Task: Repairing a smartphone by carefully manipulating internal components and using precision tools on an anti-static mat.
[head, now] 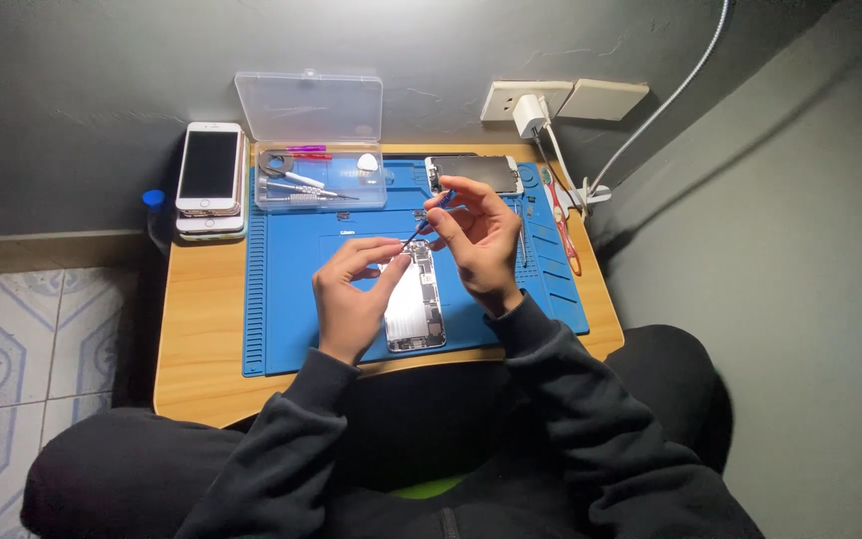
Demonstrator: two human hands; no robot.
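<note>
Hands at an opened phone (416,297) on a blue mat (291,299).
The right hand (476,238) pinches a screwdriver (429,218), tip above the phone's top end. The left hand (351,289), fingertips pinched together, touches the phone's left edge; what it grips is unclear.

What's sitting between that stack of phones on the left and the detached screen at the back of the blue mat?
In the head view, an open clear plastic tool box sits between the stacked phones and the detached screen, holding small tools.
</note>
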